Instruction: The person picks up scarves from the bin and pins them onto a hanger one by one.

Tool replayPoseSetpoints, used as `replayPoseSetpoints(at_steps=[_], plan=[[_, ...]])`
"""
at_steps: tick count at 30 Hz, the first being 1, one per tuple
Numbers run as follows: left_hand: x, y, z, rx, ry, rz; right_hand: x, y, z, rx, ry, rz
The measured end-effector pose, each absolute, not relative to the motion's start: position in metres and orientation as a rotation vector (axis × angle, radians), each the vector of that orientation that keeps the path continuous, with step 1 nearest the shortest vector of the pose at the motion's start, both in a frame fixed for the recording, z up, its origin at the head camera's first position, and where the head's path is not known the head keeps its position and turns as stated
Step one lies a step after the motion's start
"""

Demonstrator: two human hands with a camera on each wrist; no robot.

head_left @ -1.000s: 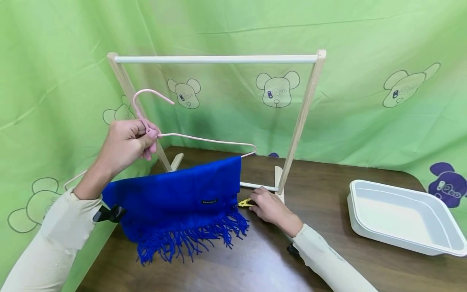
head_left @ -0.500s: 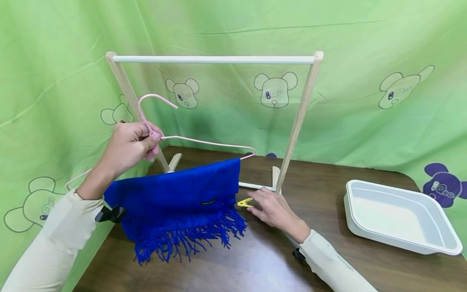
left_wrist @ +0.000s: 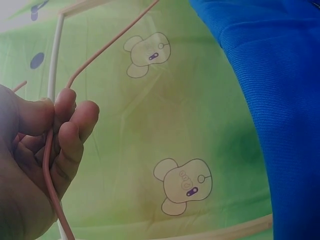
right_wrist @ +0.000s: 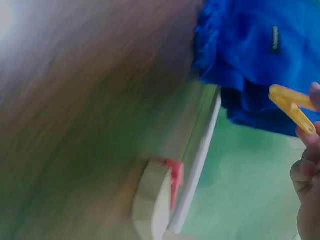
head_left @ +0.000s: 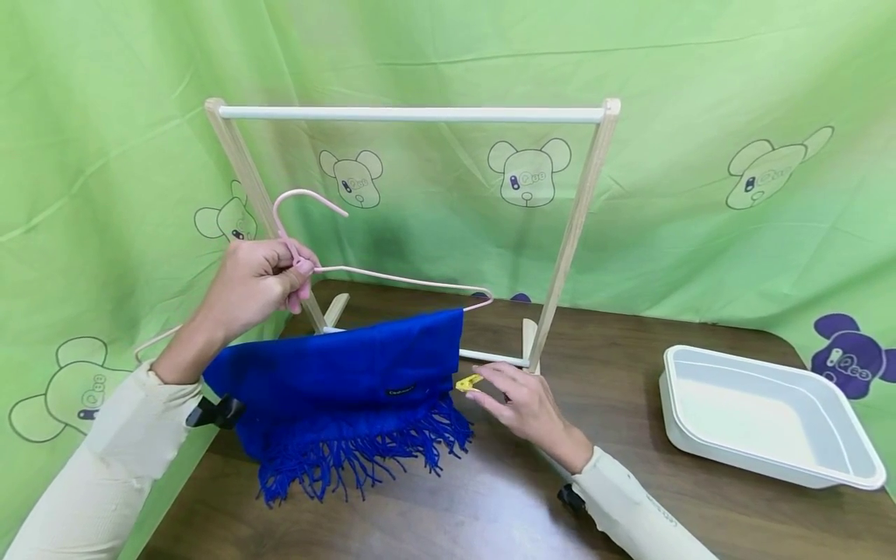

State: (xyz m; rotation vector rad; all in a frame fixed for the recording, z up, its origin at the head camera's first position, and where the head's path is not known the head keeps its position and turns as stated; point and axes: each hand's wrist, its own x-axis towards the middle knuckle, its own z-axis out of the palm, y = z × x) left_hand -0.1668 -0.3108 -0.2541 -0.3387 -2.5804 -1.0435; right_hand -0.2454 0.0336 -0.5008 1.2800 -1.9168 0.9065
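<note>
My left hand (head_left: 255,281) pinches the neck of a pink wire hanger (head_left: 399,278), its hook pointing up. Draped over the hanger is a blue scarf (head_left: 350,365) with a fringed lower edge and a small dark label. In the left wrist view, the hanger wire runs through the curled fingers (left_wrist: 67,130). Beside the scarf's right edge, my right hand (head_left: 528,404) holds a yellow clothespin (right_wrist: 290,105) by its legs between thumb and fingers. The clothespin's nose is close to the scarf; whether it grips the cloth I cannot tell.
A rack with a white top bar (head_left: 413,114) and wooden legs stands behind the scarf on the brown table (head_left: 504,505). At the right is a white plastic tub (head_left: 675,404). Green printed curtain (head_left: 434,47) hangs at the back and left.
The left hand and hanger have sunk slightly and moved a little right. The clothespin has turned in the right hand's fingers, and its legs look closer together.
</note>
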Motion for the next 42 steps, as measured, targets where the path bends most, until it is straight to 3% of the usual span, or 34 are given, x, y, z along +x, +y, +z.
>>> replayPoseSetpoints(at_steps=[11, 23, 42], plan=[[-0.167, -0.307, -0.252, -0.375, -2.578, -0.994, -0.234, 0.016, -0.47, 1.331, -1.792, 0.745], [-0.169, -0.303, -0.248, -0.37, -2.597, -1.033, -0.228, -0.008, -0.424, 1.419, -1.706, 0.739], [-0.168, -0.304, -0.246, -0.386, -2.66, -1.034, -0.224, -0.066, -0.382, 1.515, -1.661, 0.831]])
